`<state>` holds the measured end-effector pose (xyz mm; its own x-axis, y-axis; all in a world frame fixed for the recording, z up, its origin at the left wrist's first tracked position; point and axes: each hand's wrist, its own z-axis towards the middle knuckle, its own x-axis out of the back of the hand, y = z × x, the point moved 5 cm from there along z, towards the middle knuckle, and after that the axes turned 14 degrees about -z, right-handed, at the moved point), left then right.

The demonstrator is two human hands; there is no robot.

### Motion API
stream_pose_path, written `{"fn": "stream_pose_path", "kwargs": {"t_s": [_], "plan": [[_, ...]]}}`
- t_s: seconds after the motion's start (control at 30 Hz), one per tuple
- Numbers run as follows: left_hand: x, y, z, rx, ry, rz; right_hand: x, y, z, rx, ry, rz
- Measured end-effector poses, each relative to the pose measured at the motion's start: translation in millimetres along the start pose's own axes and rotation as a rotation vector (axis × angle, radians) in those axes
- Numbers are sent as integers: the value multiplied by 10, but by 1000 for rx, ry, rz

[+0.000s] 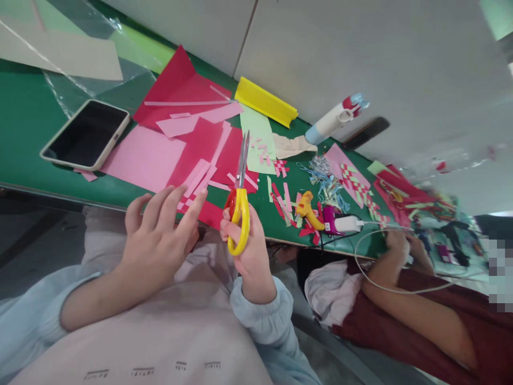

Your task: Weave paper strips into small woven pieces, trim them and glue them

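Right hand grasping scissors by handles, at worktop's near edge; left hand loose, fingers spread by pink strips. Careless left-hand sweep could knock strips off.

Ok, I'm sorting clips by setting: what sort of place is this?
Likely a shared craft workspace: the right hand holds scissors, cut pink paper strips lie on a green table, and another person's hand shows farther along.
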<state>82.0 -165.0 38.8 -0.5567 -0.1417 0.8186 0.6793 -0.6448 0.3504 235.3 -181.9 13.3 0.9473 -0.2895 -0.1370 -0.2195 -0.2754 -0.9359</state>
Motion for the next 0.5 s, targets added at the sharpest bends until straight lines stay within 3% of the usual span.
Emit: {"fn": "stream_pose_path", "kwargs": {"t_s": [0.5], "plan": [[-41, -18, -46, -36, 17, -22, 157, 231, -130, -110, 23, 14]]}}
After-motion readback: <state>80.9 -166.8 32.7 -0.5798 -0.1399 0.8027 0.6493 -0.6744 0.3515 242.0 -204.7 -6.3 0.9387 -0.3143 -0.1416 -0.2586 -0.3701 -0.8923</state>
